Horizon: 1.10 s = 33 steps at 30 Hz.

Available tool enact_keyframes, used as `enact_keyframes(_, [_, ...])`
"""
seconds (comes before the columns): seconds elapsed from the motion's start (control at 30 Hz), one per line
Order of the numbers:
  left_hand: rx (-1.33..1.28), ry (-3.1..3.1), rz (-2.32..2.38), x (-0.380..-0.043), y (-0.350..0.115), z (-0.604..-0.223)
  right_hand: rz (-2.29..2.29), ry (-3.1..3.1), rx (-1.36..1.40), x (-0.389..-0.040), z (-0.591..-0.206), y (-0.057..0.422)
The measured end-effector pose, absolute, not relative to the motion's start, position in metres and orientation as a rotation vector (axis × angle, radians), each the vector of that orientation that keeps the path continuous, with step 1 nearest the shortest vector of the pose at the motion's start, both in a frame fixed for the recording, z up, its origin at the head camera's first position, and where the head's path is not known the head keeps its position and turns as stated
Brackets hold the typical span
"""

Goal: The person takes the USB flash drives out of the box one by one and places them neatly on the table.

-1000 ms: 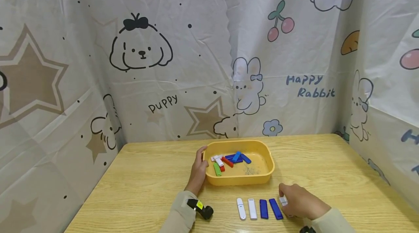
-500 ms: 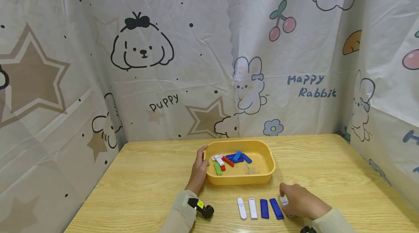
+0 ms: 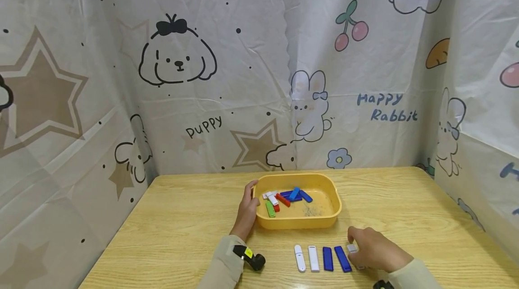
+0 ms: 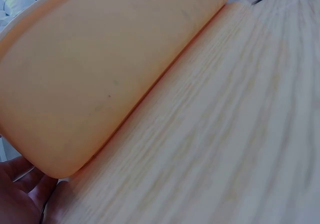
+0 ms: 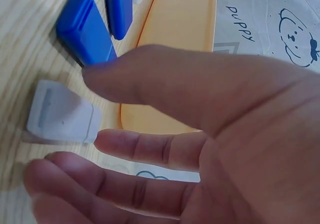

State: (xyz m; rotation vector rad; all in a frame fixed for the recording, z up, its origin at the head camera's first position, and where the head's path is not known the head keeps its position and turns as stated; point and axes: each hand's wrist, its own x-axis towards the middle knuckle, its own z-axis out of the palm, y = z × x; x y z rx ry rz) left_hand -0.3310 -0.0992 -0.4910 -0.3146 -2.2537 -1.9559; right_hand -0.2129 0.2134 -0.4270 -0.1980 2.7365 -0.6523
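Observation:
My left hand (image 3: 245, 212) holds the left end of a yellow plastic basin (image 3: 298, 223), thumb at its rim; in the left wrist view the fingers (image 4: 35, 179) lie against its end wall. On the table in front, a row of capped sticks that look like USB flash drives runs left to right: a rounded white one (image 3: 299, 258), a square-ended white one (image 3: 313, 259), a blue one (image 3: 327, 259) and a tilted blue one (image 3: 342, 259). At the row's right end my right hand (image 3: 375, 249) hovers around another white USB flash drive (image 5: 62, 112), thumb and fingers apart, not pinching it.
Inside the basin lie several more sticks: blue (image 3: 306, 196), red (image 3: 283, 199), white (image 3: 271, 199) and green (image 3: 270, 209). A wooden table (image 3: 182, 226) carries everything. Printed cloth (image 3: 211, 54) hangs behind and at both sides.
The whole head view has shifted very slightly. Both hands, the basin and the row of sticks keep their places.

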Motion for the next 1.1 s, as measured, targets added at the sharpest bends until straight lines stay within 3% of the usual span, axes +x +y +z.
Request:
enact_keyframes(0.63, [-0.309, -2.257, -1.942, -0.332, -0.099, -0.492, -0.549, 2.915, -0.173, -0.211, -0.412, 0.207])
enact_keyframes(0.9, [-0.349, -2.270, -1.948, -0.305, -0.097, -0.460, -0.589, 3.027, -0.193, -0.212, -0.402, 0.199])
enact_keyframes(1.1, [-0.341, -2.258, -1.946, -0.305, -0.099, -0.457, -0.606, 3.118, -0.300, -0.221, -0.385, 0.187])
